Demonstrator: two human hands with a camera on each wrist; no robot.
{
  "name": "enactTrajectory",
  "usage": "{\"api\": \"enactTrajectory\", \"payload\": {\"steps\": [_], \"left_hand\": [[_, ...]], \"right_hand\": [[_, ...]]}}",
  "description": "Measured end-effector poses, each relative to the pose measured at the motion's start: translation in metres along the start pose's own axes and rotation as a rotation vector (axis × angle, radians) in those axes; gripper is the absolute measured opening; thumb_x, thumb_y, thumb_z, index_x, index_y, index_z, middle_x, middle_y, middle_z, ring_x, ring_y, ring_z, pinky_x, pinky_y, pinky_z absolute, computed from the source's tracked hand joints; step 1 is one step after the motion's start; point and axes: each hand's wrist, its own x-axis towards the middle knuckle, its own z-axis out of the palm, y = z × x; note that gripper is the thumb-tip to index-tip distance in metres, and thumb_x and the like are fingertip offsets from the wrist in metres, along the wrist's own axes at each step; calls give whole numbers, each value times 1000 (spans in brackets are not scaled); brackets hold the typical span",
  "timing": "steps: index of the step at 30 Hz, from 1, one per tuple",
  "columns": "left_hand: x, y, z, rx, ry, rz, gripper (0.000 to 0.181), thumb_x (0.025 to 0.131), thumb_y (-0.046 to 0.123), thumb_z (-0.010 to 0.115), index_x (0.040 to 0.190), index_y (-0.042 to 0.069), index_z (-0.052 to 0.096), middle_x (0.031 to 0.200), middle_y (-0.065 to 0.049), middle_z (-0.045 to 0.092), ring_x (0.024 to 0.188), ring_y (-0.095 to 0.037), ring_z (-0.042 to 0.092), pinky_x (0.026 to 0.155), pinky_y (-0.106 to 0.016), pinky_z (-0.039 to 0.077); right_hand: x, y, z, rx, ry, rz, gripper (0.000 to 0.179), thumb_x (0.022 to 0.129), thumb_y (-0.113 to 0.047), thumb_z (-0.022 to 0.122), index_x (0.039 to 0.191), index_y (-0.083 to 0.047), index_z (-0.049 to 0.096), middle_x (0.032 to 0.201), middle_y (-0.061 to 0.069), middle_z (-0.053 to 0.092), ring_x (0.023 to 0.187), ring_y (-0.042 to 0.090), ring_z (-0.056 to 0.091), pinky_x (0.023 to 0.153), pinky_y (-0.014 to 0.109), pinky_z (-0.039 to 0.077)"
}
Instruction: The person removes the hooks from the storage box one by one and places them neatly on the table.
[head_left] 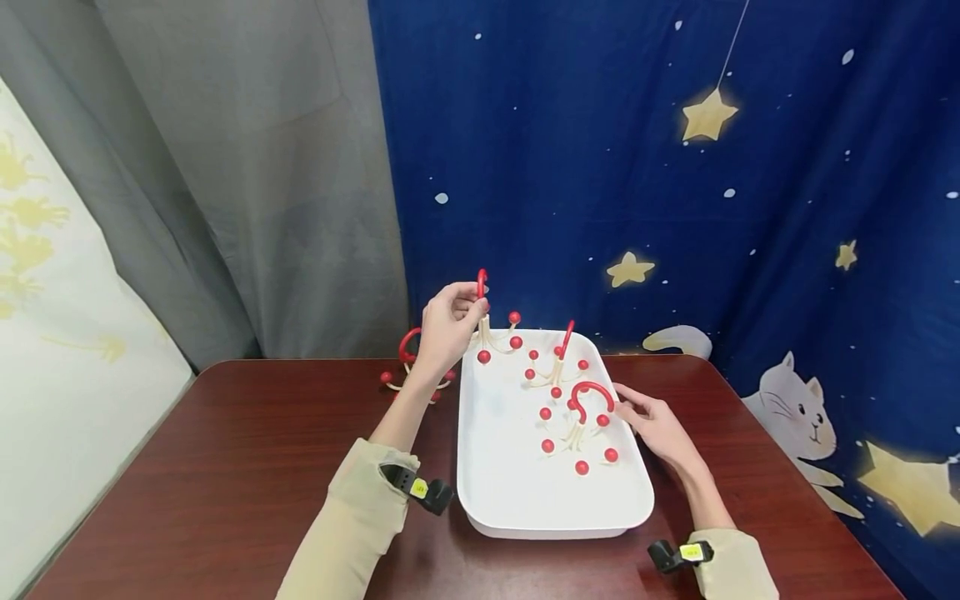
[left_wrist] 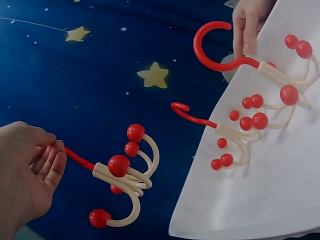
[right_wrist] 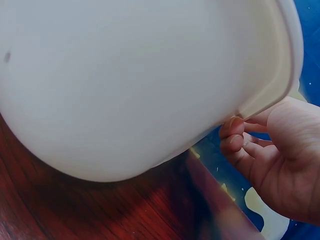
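Note:
My left hand (head_left: 447, 323) grips a red curved handle of an umbrella-shaped hook (left_wrist: 131, 177), whose cream prongs end in red balls. It hangs over the far left corner of the white tray (head_left: 495, 492). Two similar hooks are in the tray: the far one (head_left: 558, 365) has its handle upright, while the nearer one (head_left: 576, 435) shows a wide red curve. At the tray's right side, my right hand (head_left: 655, 423) pinches the rim, its fingertips curled against the lip in the right wrist view.
Another umbrella-shaped hook (head_left: 409, 346) is on the dark wooden table (head_left: 247, 467) left of the tray, partly hidden behind my left forearm. A blue curtain (head_left: 540, 150) with stars and a grey curtain (head_left: 277, 167) hang behind the table's far edge.

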Motion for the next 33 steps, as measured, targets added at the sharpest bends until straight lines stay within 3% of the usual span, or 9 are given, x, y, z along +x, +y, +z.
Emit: {"api": "enactTrajectory", "payload": {"steps": [9,14,28,33], "left_hand": [[-1,16,-24,-56,3,42,22,97,2,65,118,-4,66,101,-19,69,89,-35,69,74,-18,51],[0,20,-41,-80,6,88,22,98,3,64,119,-6,65,105,-26,69,91,-38,67,71,-17,50],[-3,12,-82,-39,71,131,24,97,3,66,119,-6,67,106,-24,69,87,-34,65,73,-17,50],[-7,18,-94,-35,96,126,24,96,-4,65,118,-12,65,105,-30,68,81,-20,66,70,-15,49]], "right_hand": [[-2,0,1,5,6,11,54,104,-25,58,151,-1,44,126,28,64,99,31,70,82,32,58],[-3,0,1,10,3,12,54,104,-26,58,151,-2,44,126,28,64,99,31,70,82,32,58],[-1,3,0,-8,7,10,55,105,-26,58,151,-1,43,129,29,62,100,31,69,81,30,58],[-2,2,0,-6,9,14,56,105,-27,58,152,-2,42,131,28,61,102,31,69,84,34,58]]}}
